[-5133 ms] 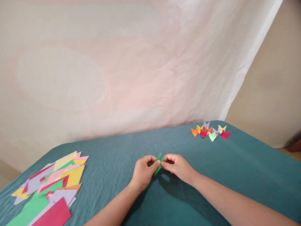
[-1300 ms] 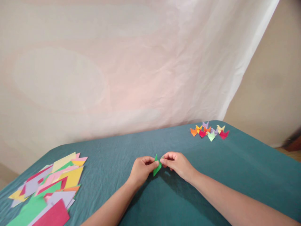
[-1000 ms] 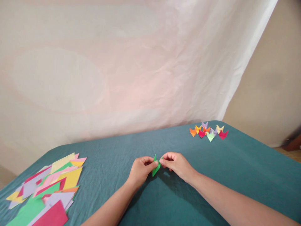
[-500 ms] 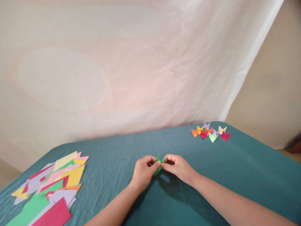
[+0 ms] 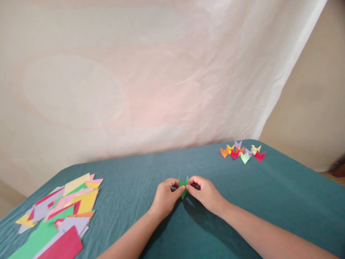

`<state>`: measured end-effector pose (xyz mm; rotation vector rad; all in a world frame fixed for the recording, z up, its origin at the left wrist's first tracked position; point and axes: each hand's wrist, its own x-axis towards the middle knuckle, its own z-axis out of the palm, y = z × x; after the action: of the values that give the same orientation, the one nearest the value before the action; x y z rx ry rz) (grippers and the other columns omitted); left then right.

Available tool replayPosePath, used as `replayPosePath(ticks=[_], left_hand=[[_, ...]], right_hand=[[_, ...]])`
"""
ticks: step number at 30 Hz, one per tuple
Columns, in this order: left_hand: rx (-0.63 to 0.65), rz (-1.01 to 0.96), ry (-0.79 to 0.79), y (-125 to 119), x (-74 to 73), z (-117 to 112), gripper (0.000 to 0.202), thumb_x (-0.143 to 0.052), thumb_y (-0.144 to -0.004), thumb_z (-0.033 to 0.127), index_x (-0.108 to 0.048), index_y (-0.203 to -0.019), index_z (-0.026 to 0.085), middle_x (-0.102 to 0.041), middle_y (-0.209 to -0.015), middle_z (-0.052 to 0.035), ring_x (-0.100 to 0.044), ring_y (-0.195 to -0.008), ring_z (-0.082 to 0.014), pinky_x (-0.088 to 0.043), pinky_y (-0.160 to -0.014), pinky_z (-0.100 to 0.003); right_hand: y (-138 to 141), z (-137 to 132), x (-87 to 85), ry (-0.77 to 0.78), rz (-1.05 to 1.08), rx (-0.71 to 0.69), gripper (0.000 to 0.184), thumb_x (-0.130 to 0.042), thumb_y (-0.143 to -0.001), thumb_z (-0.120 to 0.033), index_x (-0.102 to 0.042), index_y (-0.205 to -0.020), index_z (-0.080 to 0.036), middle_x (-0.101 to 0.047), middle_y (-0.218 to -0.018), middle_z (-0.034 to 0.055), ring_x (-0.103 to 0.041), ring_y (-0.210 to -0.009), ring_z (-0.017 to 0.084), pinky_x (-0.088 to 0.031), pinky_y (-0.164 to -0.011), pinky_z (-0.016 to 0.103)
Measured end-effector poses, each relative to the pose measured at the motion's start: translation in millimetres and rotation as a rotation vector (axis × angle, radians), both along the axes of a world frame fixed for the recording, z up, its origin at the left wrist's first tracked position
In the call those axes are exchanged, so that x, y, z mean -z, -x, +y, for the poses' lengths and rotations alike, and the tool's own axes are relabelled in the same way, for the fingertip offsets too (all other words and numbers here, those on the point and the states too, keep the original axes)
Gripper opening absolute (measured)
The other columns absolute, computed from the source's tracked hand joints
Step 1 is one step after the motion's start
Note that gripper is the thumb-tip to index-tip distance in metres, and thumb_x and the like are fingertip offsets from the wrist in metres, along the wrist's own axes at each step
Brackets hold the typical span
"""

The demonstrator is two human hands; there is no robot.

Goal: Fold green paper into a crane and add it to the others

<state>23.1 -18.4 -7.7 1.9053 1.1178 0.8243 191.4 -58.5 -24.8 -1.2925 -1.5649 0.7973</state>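
A small green origami crane [image 5: 184, 194] is held just above the cloth near the middle of the table. Two thin points stick up from it and a wider point hangs down. My left hand [image 5: 167, 196] is closed on its left side, thumb and fingers pinching the paper. From the other side my right hand [image 5: 206, 192] pinches its right edge with thumb and index finger. The two thumb tips nearly meet in front of the paper and hide part of its middle.
Several folded paper cranes [image 5: 244, 157] in orange, red, yellow, purple and pale green stand at the back right. Loose coloured paper sheets [image 5: 63, 212] lie overlapping at the left. A dark green cloth [image 5: 129, 183] covers the table, and a pale sheet [image 5: 161, 90] hangs behind it.
The green crane has turned from a slant to nearly upright, with its two points now standing side by side. Both hands keep their pinch on it and have barely shifted.
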Motion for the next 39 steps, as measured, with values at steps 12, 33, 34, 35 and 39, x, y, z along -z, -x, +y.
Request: replayPosePath(ticks=[12,33,34,35,39], left_hand=[[-0.012,-0.114,0.145,-4.9,3.3,-4.3,0.024,-0.063,-0.072,0.037,-0.059,-0.06,0.017,-0.052,-0.056,0.0031,-0.045,-0.053,-0.0109,-0.034,-0.052,-0.02],[-0.073,-0.336,0.4,-0.9,10.4,7.5,0.039,-0.072,-0.064,0.05,-0.059,-0.057,0.014,-0.053,-0.051,0.0026,-0.044,-0.048,-0.0084,-0.03,-0.05,-0.02],[-0.079,-0.343,0.403,-0.5,10.7,7.6,0.039,-0.073,-0.063,0.05,-0.058,-0.057,0.015,-0.053,-0.051,0.0029,-0.044,-0.048,-0.0085,-0.029,-0.05,-0.02],[-0.084,-0.349,0.405,-0.2,10.9,7.6,0.039,-0.074,-0.062,0.05,-0.058,-0.056,0.015,-0.053,-0.051,0.0031,-0.044,-0.048,-0.0085,-0.029,-0.05,-0.02],[-0.081,-0.374,0.423,-0.3,10.4,6.2,0.038,-0.077,-0.058,0.048,-0.058,-0.056,0.015,-0.053,-0.051,0.0036,-0.045,-0.048,-0.0086,-0.032,-0.051,-0.02]], right_hand=[[0.5,-0.1,0.3,-0.045,-0.098,-0.023,0.017,-0.05,-0.086,-0.023,-0.051,-0.069,-0.02,-0.055,-0.065,-0.001,-0.049,-0.063,0.015,-0.036,-0.06,0.025],[3.6,-0.8,-2.3,0.041,0.007,-0.019,0.019,-0.053,-0.086,-0.033,-0.058,-0.075,-0.018,-0.054,-0.066,-0.0024,-0.048,-0.062,0.013,-0.038,-0.059,0.022],[3.4,-0.4,-1.6,0.061,0.033,-0.025,0.019,-0.054,-0.086,-0.035,-0.058,-0.076,-0.018,-0.054,-0.066,-0.0025,-0.047,-0.06,0.012,-0.038,-0.058,0.022],[3.0,0.0,-0.9,0.08,0.058,-0.034,0.02,-0.054,-0.085,-0.036,-0.059,-0.077,-0.018,-0.054,-0.066,-0.0027,-0.047,-0.059,0.012,-0.037,-0.057,0.022],[1.7,1.2,0.4,0.1,0.1,-0.044,0.022,-0.058,-0.082,-0.038,-0.06,-0.075,-0.018,-0.055,-0.065,-0.0027,-0.047,-0.058,0.012,-0.037,-0.056,0.022]])
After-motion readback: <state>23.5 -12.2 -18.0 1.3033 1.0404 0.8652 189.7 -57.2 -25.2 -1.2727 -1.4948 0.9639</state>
